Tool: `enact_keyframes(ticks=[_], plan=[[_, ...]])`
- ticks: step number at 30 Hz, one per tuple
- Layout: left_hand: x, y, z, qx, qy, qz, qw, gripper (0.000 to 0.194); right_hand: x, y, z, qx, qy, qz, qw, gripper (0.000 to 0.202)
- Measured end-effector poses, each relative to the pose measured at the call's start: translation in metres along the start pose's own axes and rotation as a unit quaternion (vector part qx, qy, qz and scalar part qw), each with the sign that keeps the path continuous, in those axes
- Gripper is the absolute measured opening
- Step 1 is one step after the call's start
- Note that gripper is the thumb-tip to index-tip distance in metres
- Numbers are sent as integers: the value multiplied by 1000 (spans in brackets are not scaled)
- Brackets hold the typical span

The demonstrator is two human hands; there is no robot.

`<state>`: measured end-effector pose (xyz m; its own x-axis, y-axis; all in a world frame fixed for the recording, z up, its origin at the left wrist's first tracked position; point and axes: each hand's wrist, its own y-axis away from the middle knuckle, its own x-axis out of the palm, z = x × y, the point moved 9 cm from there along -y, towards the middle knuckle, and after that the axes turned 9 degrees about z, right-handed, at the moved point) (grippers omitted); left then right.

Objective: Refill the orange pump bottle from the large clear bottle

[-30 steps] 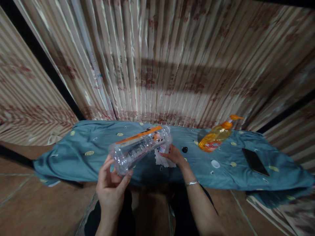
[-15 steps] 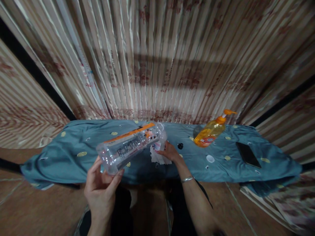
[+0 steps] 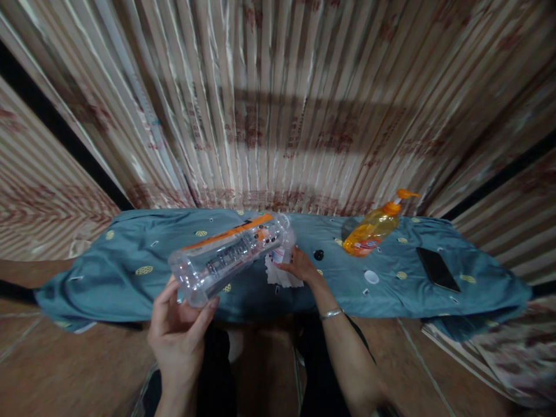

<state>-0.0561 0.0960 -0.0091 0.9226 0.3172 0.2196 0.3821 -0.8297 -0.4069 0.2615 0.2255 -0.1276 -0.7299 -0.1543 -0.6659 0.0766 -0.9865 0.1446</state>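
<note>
A large clear plastic bottle (image 3: 230,255) with an orange-and-black label is tilted over the cloth, its neck end to the right. My left hand (image 3: 180,321) grips its base from below, thumb and fingers on either side. My right hand (image 3: 303,266) is closed at the bottle's neck end, around something clear with white, pink and blue print (image 3: 278,253). The bottle's end and my fingers partly hide that thing, so its kind is unclear. Just below it lies a white piece of paper (image 3: 284,278) with a ragged edge.
A pump bottle (image 3: 369,231) of orange liquid stands at the right rear of the blue-green cloth (image 3: 121,289). Near my right hand are a small black cap (image 3: 318,255) and a white disc (image 3: 371,277). A dark phone (image 3: 438,269) lies farther right. A pleated curtain (image 3: 278,116) hangs behind.
Both hands and the clear bottle keep nearly the same pose. The whole view has shifted very slightly, with the table a little higher in it.
</note>
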Motion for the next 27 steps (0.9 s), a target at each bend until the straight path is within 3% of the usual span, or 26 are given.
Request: enact_keyframes(ticks=[15, 27], plan=[[-3, 1, 5, 0, -7, -12, 1000, 59, -3, 1, 2, -7, -21, -7, 1000, 52], [2, 0, 2, 3, -16, 13, 1000, 57, -2, 1, 1, 2, 4, 4, 1000, 49]])
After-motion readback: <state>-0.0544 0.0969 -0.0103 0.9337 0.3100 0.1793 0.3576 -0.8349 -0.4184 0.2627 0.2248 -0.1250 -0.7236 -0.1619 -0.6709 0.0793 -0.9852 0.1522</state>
